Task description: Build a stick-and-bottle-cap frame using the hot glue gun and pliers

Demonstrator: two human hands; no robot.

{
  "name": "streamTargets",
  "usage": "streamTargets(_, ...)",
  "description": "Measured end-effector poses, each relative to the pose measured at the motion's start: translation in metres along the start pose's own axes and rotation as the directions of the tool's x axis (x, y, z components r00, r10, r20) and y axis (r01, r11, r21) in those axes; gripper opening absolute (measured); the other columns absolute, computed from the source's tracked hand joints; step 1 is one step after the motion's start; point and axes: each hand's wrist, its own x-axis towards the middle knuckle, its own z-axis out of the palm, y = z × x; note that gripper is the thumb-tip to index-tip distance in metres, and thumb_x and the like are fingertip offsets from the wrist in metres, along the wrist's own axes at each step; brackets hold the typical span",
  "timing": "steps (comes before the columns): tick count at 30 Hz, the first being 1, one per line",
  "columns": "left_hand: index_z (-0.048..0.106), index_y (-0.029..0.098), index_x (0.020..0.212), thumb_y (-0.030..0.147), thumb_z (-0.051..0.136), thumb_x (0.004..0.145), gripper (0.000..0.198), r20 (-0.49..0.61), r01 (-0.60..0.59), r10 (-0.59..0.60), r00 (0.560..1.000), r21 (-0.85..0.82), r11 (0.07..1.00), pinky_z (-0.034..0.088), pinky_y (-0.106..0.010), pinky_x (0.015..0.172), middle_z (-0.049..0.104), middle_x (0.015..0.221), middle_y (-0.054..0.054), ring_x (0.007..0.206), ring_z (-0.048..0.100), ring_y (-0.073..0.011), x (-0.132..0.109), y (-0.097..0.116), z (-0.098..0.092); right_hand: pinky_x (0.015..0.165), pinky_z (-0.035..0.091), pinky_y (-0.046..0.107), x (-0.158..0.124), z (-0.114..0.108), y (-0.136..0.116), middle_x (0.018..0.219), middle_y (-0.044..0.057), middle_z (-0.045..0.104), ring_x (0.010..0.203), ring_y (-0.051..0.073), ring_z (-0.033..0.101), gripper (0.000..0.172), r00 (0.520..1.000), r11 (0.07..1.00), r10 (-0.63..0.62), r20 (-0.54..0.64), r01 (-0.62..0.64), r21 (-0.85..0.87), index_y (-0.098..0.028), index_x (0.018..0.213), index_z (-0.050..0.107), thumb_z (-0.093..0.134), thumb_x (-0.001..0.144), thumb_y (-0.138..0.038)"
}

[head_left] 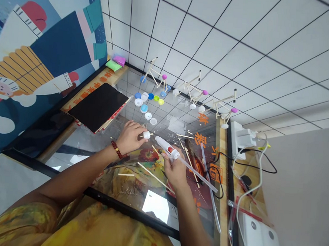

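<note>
"What's held?"
"Above the worktop (82, 141), the left hand's (130, 136) fingers pinch a white cap (146, 135); the right hand's (176, 172) close around a glue gun (166, 147)."
"Handling?"
"Cap's likely light, stiff: grip its rim. Gun: handle only."

A loose mustard-yellow cloth top (104, 232) covers the torso, its colour broken by blurred, paint-like patches of olive green and muted orange-red. The wide short sleeve (33, 220) on the left carries the same mottled print and leaves the forearm bare. Around the wrist of the left hand (130, 137) sits a bracelet of round, glossy dark-red beads (116, 149) with a golden-yellow accent. The right hand (175, 170) and wrist are bare.
</note>
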Motion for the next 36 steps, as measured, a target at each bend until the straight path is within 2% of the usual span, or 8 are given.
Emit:
streamTargets(7,0.065,0.022,0.095,0.027,0.076,0.071,0.027,-0.004,0.037,-0.037,0.999,0.007,0.999,0.039,-0.043,0.099,0.072,0.092,-0.002,0.092,0.064,-0.0230,0.000,0.001,-0.001,0.093,0.046,0.046,-0.004,-0.010,0.021,0.111,0.012,0.064,0.103,0.027,0.059,0.036,0.988,0.993,0.041,-0.148,-0.025,0.112,-0.018,0.115,0.058,0.056,0.090,-0.043)
streamTargets(14,0.059,0.022,0.085,0.028,0.077,0.071,0.023,0.004,0.067,-0.067,0.998,0.013,0.998,0.038,-0.041,0.100,0.071,0.090,0.001,0.091,0.062,-0.0219,0.001,0.002,-0.001,0.087,0.048,0.040,0.002,-0.029,0.034,0.105,0.009,0.065,0.094,0.023,0.062,0.038,0.919,0.926,0.252,-0.303,-0.138,0.352,-0.017,0.111,0.057,0.063,0.085,-0.043)
streamTargets(18,0.060,0.022,0.084,0.029,0.078,0.070,0.024,0.000,0.063,-0.063,0.998,0.020,0.998,0.039,-0.041,0.098,0.070,0.088,0.001,0.091,0.062,-0.0224,0.001,0.002,-0.001,0.082,0.050,0.037,0.003,-0.029,0.035,0.102,0.009,0.067,0.088,0.021,0.064,0.042,0.918,0.876,0.319,-0.234,-0.192,0.442,-0.016,0.116,0.055,0.063,0.084,-0.043)
streamTargets(22,0.060,0.022,0.084,0.030,0.077,0.071,0.023,0.013,0.071,-0.071,0.997,0.028,0.997,0.039,-0.041,0.098,0.071,0.089,0.000,0.091,0.062,-0.0225,0.001,0.002,-0.002,0.085,0.049,0.041,0.009,-0.022,0.037,0.104,0.012,0.069,0.090,0.025,0.064,0.043,0.951,0.906,0.291,-0.105,-0.239,0.349,-0.015,0.113,0.059,0.059,0.086,-0.048)
streamTargets(28,0.060,0.022,0.086,0.030,0.076,0.071,0.024,0.020,0.056,-0.057,0.998,0.038,0.998,0.036,-0.043,0.102,0.071,0.091,-0.001,0.092,0.063,-0.0230,0.000,0.003,-0.003,0.084,0.048,0.042,0.017,-0.025,0.036,0.101,0.013,0.071,0.089,0.028,0.065,0.046,0.971,0.960,0.235,-0.034,-0.227,0.161,-0.014,0.114,0.062,0.055,0.087,-0.051)
streamTargets(31,0.059,0.022,0.087,0.030,0.074,0.071,0.023,0.008,0.041,-0.041,0.999,0.045,0.998,0.036,-0.043,0.104,0.070,0.092,-0.002,0.092,0.063,-0.0230,-0.001,0.004,-0.004,0.080,0.048,0.041,0.005,-0.035,0.032,0.099,0.014,0.071,0.088,0.029,0.064,0.047,0.976,0.977,0.214,-0.044,-0.214,0.012,-0.014,0.113,0.061,0.058,0.085,-0.052)
streamTargets(34,0.060,0.022,0.087,0.027,0.071,0.072,0.019,0.002,0.041,-0.041,0.999,0.048,0.998,0.038,-0.042,0.102,0.071,0.092,-0.002,0.090,0.063,-0.0225,-0.001,0.005,-0.005,0.073,0.047,0.039,-0.016,-0.046,0.021,0.095,0.013,0.069,0.085,0.029,0.063,0.047,0.963,0.953,0.231,-0.138,-0.252,-0.165,-0.015,0.110,0.060,0.061,0.082,-0.052)
streamTargets(36,0.061,0.022,0.087,0.026,0.068,0.074,0.016,0.002,0.042,-0.042,0.999,0.044,0.998,0.038,-0.042,0.102,0.071,0.092,-0.002,0.091,0.063,-0.0225,-0.001,0.006,-0.005,0.069,0.045,0.036,-0.027,-0.051,0.007,0.086,0.009,0.068,0.077,0.026,0.062,0.034,0.956,0.940,0.226,-0.186,-0.264,-0.215,-0.017,0.100,0.061,0.058,0.086,-0.047)
